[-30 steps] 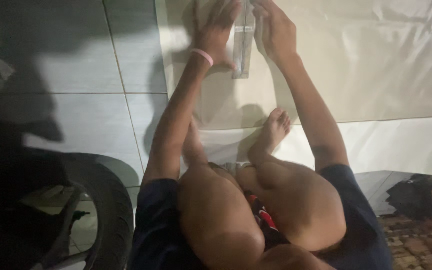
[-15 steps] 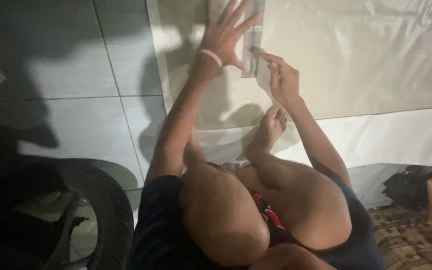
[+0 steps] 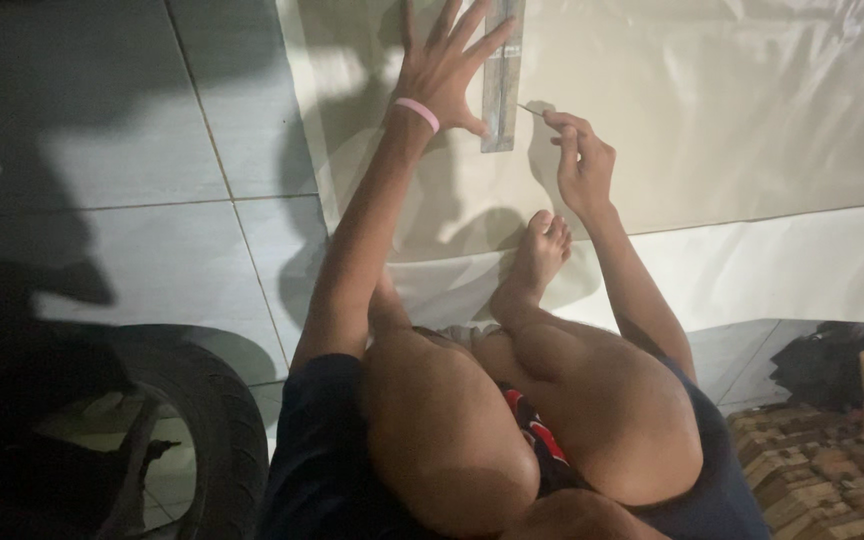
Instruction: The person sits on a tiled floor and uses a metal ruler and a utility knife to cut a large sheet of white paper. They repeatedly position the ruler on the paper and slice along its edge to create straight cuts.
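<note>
Grey tiled floor [image 3: 152,150], black rubber tyre [image 3: 207,420] lower left. Large cream paper sheet [image 3: 732,130] spread on floor. Left hand [image 3: 442,75] flat, fingers splayed, pressing long clear plastic ruler [image 3: 501,80] onto sheet. Right hand [image 3: 582,160] just beside ruler's lower end, fingers pinching a thin pointed tool [image 3: 530,110], tip near ruler edge.

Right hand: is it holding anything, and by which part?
The right hand pinches a thin pointed tool, too small to identify, near its back end, tip toward the ruler. The left hand only presses the ruler flat on the sheet.
</note>
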